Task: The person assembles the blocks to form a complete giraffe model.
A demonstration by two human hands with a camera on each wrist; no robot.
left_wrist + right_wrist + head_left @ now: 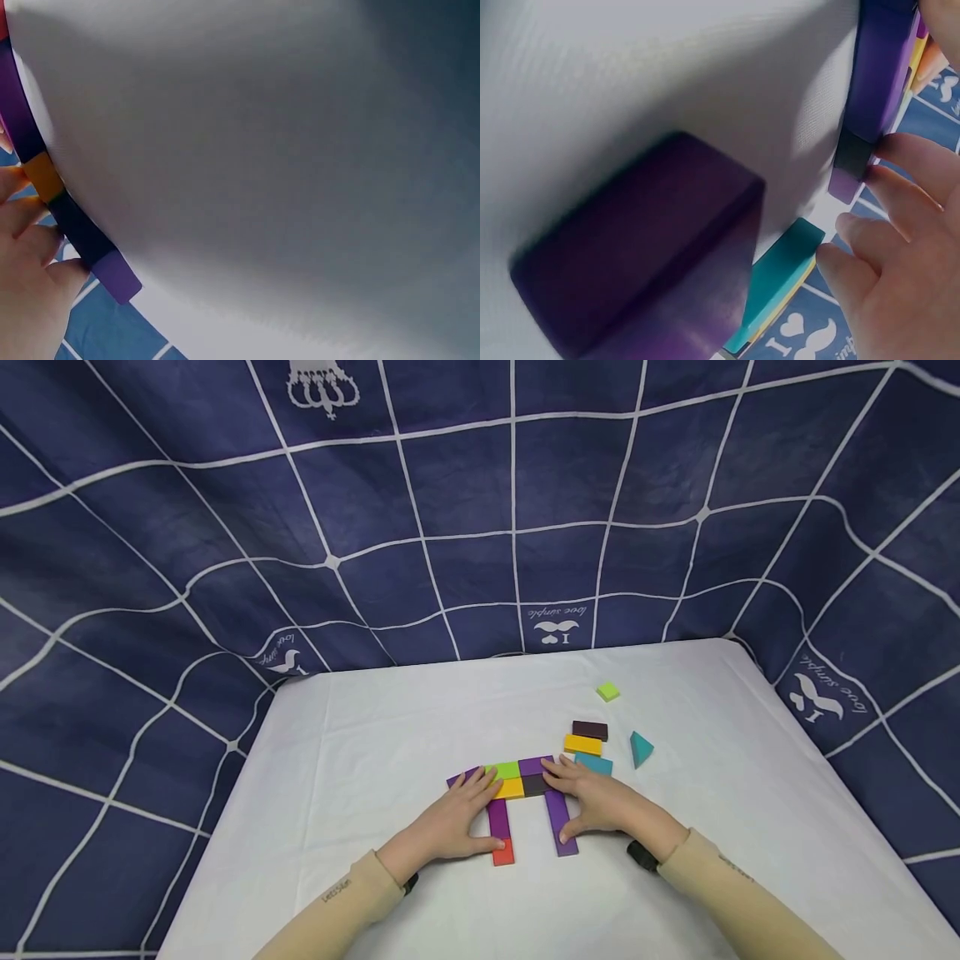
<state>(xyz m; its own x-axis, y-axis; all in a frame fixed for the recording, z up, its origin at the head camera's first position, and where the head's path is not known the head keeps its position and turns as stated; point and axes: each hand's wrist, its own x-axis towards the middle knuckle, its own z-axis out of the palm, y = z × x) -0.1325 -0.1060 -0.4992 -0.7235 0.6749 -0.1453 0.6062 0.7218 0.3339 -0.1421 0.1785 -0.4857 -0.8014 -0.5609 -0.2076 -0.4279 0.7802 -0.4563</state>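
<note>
Flat coloured blocks lie joined on the white cloth in a shape with two legs. Its body has a lime green block (507, 769), a yellow block (510, 788), a dark block (535, 786) and a purple block (534, 765). My left hand (450, 820) spreads its fingers over the left end, thumb at the red block (503, 854) below a purple leg block (498, 820). Fingertips of my right hand (602, 799) touch the right end, and its thumb rests by the lower end of the other purple leg (557, 818). Both hands lie with fingers extended.
Right of the shape lie a teal block (595, 765), a yellow block (583, 744), a dark block (590, 730) and a teal triangular block (641, 749). A small green block (608, 692) is farther back. A purple block (645, 240) sits close to the right wrist camera.
</note>
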